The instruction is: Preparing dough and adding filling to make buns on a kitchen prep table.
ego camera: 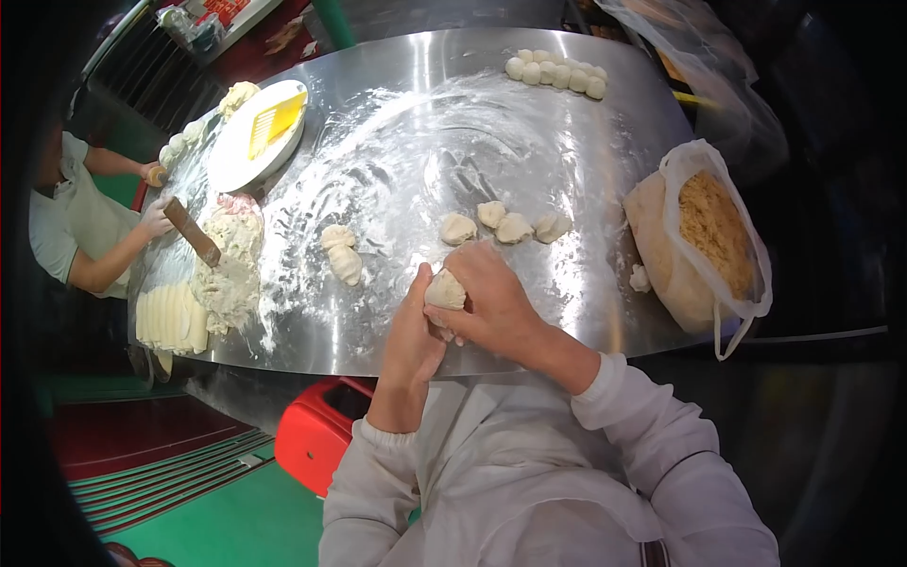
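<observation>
Between my two hands, just above the near edge of the steel table (397, 354), is a ball of dough (446, 289). My left hand (409, 340) wraps it from the left with the thumb raised. My right hand (496, 301) closes over it from the right, thumb pressed to its front; the fingertips are partly hidden. Beyond the hands lie several dough pieces, among them one lump (458, 229) and another lump (514, 228). Two more dough pieces (345, 264) touch each other to the left.
Rows of round dough balls (560, 74) sit at the far side. A bag of brown crumbly filling (716, 234) stands at right. At left are a white bowl (227, 156) with a yellow scraper (278, 124), spread dough mixture (230, 273), dough strips (170, 319) and a co-worker holding a wooden tool (193, 232).
</observation>
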### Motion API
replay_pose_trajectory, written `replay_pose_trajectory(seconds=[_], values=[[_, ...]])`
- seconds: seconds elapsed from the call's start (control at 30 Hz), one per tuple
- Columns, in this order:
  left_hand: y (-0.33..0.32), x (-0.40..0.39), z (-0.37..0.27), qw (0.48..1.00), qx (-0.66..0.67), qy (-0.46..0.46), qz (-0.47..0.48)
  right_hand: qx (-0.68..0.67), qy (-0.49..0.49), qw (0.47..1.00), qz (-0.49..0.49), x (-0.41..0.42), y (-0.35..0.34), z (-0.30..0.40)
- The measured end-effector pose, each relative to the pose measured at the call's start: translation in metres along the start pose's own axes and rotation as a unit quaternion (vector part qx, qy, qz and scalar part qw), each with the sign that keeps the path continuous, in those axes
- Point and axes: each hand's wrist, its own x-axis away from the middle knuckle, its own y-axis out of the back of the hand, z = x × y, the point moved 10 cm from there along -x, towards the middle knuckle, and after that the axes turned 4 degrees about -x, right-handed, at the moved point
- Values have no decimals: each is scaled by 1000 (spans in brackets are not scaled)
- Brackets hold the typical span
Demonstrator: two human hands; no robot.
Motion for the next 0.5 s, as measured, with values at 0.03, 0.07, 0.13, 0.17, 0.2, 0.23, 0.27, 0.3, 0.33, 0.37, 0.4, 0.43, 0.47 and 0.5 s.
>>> replay_pose_trajectory(seconds=[0.03,0.07,0.13,0.17,0.2,0.23,0.27,0.3,0.33,0.37,0.4,0.43,0.47,0.5], values=[[-5,1,1,999,13,-1,40,0,1,1000,0,1,-1,1],[-7,1,6,999,13,-3,39,7,-6,1000,5,2,-4,1],[1,2,12,998,0,-31,-56,14,-14,1000,10,2,-7,-1],[4,5,11,998,0,-32,-57,13,-26,1000,-10,-2,-2,-5],[5,11,6,995,-68,-49,-44,13,-39,999,-31,-6,3,-10],[3,15,1,988,-137,-64,-27,15,-41,998,-34,-12,9,-21],[2,21,0,988,-138,-62,-24,57,-102,993,-25,-18,14,-49],[9,31,-8,979,-185,-66,-47,92,-159,983,-12,-20,11,-70],[13,36,-14,969,-228,-70,-65,92,-157,983,-9,-18,16,-73],[16,35,-20,969,-225,-72,-68,143,-85,984,-58,-18,34,-62],[15,35,-31,971,-214,-92,-49,184,-8,978,-103,-16,44,-47],[17,37,-41,972,-202,-112,-30,177,-2,980,-95,-14,45,-40],[36,39,-43,979,-146,-125,-63,168,-7,984,-58,-9,39,-33],[46,41,-43,979,-141,-128,-72,163,-14,986,-22,-2,34,-28]])
